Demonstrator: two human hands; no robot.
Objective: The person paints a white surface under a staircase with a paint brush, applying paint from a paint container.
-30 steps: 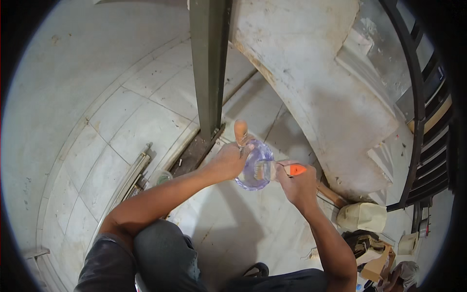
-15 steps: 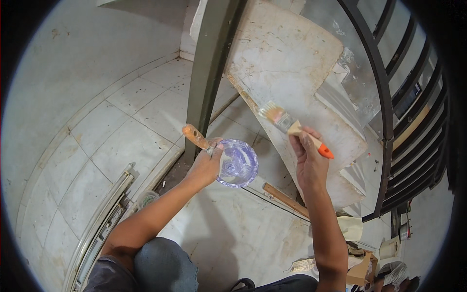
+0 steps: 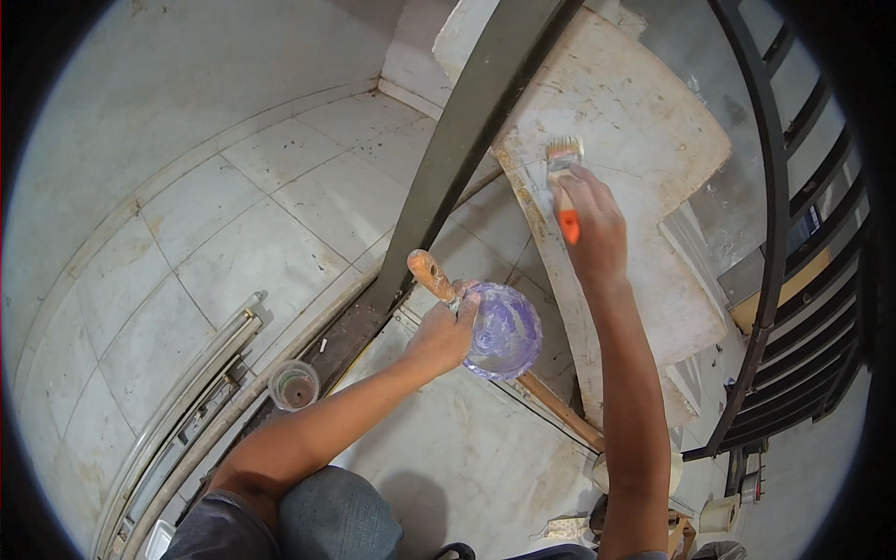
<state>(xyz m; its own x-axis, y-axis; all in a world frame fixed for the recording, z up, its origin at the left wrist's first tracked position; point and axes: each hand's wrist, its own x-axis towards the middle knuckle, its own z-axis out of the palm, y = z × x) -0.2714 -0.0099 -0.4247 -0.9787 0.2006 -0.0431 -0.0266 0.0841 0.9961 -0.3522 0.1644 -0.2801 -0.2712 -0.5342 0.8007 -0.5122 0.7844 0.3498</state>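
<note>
In my left hand (image 3: 437,342) is a round purple bowl (image 3: 509,334) smeared with whitish paste, the thumb over its rim. The same hand pinches a tool with a worn wooden handle (image 3: 428,272) against the bowl; the tool's far end is hidden. My right hand (image 3: 595,219) is closed on a paintbrush (image 3: 564,161) with pale bristles and an orange handle tip. Its bristles point away from me, over the white stained stair tread (image 3: 653,140) near its left edge. Whether they touch the surface I cannot tell.
A thick dark green post (image 3: 457,149) rises left of the stairs. Dark metal railing bars (image 3: 770,187) curve along the right. A clear plastic cup (image 3: 294,385) stands by my left forearm, next to long metal rails (image 3: 201,392). A wooden strip (image 3: 560,411) lies below the bowl.
The right hand has reached farther forward, and the brush has turned from pointing left to pointing away from me. The view has shifted too; the bowl and wooden-handled tool stay in my left hand.
</note>
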